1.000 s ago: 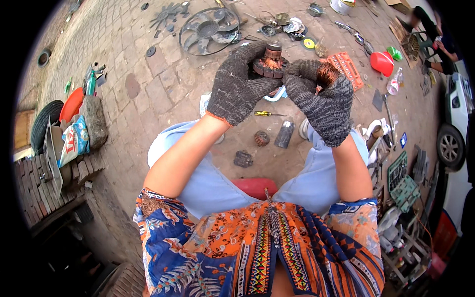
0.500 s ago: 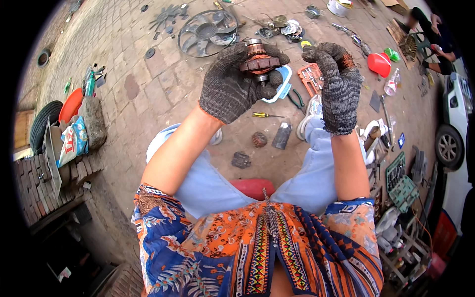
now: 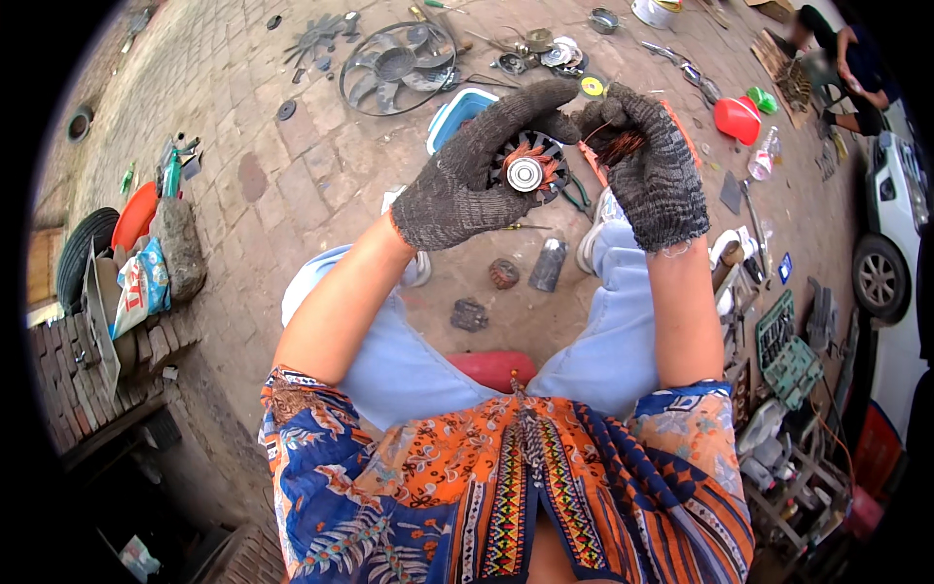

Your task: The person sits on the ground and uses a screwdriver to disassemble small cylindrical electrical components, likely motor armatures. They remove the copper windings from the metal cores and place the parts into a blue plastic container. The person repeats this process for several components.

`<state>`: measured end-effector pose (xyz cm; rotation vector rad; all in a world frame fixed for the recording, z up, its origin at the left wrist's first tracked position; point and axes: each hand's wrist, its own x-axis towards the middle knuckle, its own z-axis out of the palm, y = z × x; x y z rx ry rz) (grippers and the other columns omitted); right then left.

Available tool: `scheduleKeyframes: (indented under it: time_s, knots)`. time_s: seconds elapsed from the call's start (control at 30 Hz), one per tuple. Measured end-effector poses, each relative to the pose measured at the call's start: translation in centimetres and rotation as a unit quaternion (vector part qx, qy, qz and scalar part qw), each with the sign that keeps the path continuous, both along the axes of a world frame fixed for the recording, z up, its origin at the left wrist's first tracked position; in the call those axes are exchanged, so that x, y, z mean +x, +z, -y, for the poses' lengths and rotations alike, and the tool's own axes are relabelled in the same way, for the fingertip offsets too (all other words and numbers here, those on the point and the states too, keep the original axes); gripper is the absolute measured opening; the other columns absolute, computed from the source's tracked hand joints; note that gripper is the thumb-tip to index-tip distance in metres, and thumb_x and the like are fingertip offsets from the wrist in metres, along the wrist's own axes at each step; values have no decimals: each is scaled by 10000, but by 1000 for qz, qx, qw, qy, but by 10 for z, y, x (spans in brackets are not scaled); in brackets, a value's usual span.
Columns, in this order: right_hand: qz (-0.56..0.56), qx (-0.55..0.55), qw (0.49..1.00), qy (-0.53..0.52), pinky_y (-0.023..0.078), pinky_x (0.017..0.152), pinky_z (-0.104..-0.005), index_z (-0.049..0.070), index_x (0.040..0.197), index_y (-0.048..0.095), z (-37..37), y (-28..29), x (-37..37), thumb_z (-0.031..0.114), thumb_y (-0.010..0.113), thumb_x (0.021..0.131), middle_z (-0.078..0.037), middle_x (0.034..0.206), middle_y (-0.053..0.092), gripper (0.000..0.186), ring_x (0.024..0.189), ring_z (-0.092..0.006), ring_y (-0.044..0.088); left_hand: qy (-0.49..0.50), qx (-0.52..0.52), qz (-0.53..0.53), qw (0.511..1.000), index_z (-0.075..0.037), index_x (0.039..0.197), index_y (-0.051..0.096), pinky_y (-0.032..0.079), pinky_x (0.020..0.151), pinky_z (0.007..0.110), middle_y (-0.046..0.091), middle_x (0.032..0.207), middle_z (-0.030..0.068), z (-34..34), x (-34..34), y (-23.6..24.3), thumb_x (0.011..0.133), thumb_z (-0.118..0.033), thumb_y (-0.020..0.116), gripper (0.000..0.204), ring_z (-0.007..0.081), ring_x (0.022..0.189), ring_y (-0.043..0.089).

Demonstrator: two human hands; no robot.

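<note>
Fingers of the gloved left hand (image 3: 457, 190) curve above and below a copper-wound armature (image 3: 526, 173), gripping it with its round metal end toward the camera. Those of the gloved right hand (image 3: 660, 175) bend inward, closed on a tangle of copper wire (image 3: 621, 148). Whether the two hands' fingertips touch, I cannot tell. The armature is raised over the paving (image 3: 326, 161), near a blue tray (image 3: 437, 127).

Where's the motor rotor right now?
In the head view, the rotor is in the left hand, upper middle, just left of the copper wires in the right hand.
</note>
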<state>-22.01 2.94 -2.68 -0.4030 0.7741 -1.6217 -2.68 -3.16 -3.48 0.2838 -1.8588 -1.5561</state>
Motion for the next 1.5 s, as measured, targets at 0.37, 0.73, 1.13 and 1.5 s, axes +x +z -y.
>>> scheduleKeyframes:
  time_s: [0.37,0.73,1.13,1.5]
  knots:
    - [-83,19,996,26,513,786,-302,-10,972,623,-3,-5,-3,156,551,897,-115,925,662,196,867,-216,641,86,105,236,962,-37,1287,486,423,949,322,564,1211,129,3,0,-29,862,-233,609,485,197,1108,536]
    - [33,3,995,96,494,898,-424,-33,984,596,-2,-13,-1,124,565,873,-145,920,642,195,891,-281,628,112,-279,162,940,-109,1319,460,461,834,349,581,1022,119,-14,-18,-60,777,-169,692,593,218,927,564]
    - [-28,-12,999,-18,519,874,-431,-53,902,608,6,6,-6,112,546,870,-177,867,646,179,857,-305,638,71,-262,221,937,-66,1368,379,442,803,424,597,955,135,-17,-20,-40,655,-254,771,835,320,920,532]
    - [58,-53,991,111,476,926,-487,-26,1037,576,-9,7,10,170,537,909,-101,844,618,238,915,-301,621,6,-281,180,943,-67,1130,605,436,912,406,613,1025,164,-11,-18,-74,833,-245,644,348,318,1005,566]
